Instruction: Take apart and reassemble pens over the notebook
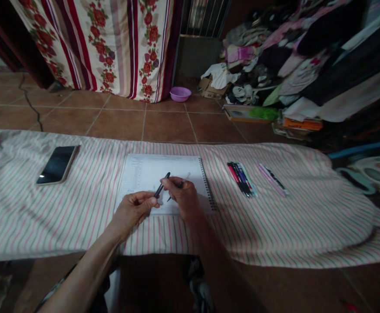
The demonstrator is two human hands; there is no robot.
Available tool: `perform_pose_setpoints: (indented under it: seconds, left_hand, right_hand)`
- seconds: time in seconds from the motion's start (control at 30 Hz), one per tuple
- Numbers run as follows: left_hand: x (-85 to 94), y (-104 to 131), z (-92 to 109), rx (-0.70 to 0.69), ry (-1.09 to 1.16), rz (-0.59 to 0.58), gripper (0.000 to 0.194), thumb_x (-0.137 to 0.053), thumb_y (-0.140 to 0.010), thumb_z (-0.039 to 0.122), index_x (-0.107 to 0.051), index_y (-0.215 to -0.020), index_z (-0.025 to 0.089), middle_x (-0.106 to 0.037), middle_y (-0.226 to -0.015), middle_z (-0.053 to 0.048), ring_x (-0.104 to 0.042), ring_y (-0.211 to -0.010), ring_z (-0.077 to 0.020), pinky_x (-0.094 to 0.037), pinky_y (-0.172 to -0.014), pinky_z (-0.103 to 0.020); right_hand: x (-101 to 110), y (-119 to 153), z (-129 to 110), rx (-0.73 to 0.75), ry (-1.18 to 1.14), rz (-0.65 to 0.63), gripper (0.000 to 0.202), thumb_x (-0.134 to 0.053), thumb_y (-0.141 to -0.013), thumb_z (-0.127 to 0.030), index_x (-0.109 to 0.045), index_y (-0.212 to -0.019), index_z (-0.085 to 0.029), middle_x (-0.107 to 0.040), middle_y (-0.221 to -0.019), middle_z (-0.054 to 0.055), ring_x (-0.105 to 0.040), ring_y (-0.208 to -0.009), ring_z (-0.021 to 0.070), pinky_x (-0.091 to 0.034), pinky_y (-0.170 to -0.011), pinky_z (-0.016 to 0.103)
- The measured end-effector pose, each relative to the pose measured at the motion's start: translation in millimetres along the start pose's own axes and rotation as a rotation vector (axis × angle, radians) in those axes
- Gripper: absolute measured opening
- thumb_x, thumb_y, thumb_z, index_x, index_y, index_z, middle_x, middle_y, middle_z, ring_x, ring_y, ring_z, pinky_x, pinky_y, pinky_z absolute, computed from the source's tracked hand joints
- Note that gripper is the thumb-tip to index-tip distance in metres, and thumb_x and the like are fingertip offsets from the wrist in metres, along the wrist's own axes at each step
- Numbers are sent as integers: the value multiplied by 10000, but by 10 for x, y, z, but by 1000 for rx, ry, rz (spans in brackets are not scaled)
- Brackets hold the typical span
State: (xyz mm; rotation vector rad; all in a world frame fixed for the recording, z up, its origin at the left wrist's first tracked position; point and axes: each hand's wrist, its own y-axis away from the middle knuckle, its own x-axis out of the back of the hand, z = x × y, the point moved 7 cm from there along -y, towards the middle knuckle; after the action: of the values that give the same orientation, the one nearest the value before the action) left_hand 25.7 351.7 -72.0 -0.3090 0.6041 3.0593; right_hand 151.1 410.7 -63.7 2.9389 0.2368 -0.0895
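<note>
A spiral-bound notebook (pixel 173 163) lies open on the striped cloth, its coil on the right side. Over its lower part, my left hand (pixel 138 206) pinches a dark pen (pixel 161 186) near its lower end. The fingertips of my right hand (pixel 183 193) are at the pen's upper part. A second slim dark item, perhaps another pen, pokes out of my right hand, its thin tip pointing down at the page. To the right of the notebook lies a bunch of several pens (pixel 241 179), and farther right a pink pen and a black-and-white pen (pixel 273 179).
A phone (pixel 57 164) rests at the left on the striped cloth (pixel 92 208). Behind, on the tiled floor, are a pink basin (pixel 180 94), a floral curtain (pixel 111 48) and a heap of clothes (pixel 261 61). A blue-edged chair (pixel 359 180) stands at the far right.
</note>
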Motion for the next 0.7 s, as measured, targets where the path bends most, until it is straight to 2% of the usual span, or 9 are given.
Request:
perform_pose_setpoints:
  seconds: [0.17, 0.3, 0.43, 0.57, 0.7]
  left_hand:
    - [-42, 24, 29, -9, -15, -111, 268, -645, -721, 367, -646, -640, 111, -456, -447, 33, -218, -374, -29, -109, -398, -225]
    - [-63, 27, 32, 16, 36, -140, 264, -644, -724, 351, -643, -613, 111, -452, -413, 38, -194, -346, -18, -160, -403, -220]
    - [12, -11, 4, 11, 175, -48, 225, -662, -712, 329, -652, -669, 107, -525, -480, 15, -246, -350, -8, -209, -396, -191]
    - [130, -50, -22, 19, 338, 58, 209, -679, -692, 276, -657, -778, 87, -558, -556, -6, -305, -376, -9, -183, -354, -151]
    - [212, -83, -8, -13, 393, 107, 205, -666, -706, 261, -645, -800, 80, -548, -580, -2, -341, -398, -10, -202, -345, -125]
  right_hand:
    - [-22, 27, -39, 41, 22, -11, 246, -629, -670, -397, -605, -587, -167, -350, -400, -76, -294, -402, 59, -240, -421, 220]
    - [-48, 20, -25, 49, 42, -11, 247, -634, -683, -388, -590, -575, -170, -370, -412, -72, -311, -402, 58, -255, -420, 215]
    - [-108, -5, 5, 45, -18, -61, 266, -605, -716, -421, -621, -672, -159, -490, -492, -45, -392, -431, 61, -308, -432, 203]
    - [-139, -19, 42, 17, -312, -58, 279, -646, -695, -381, -625, -881, -175, -624, -732, 5, -573, -673, 99, -453, -622, 219]
    - [-136, -30, 91, -35, -497, -3, 259, -692, -650, -337, -617, -831, -167, -654, -771, 24, -619, -769, 125, -486, -732, 262]
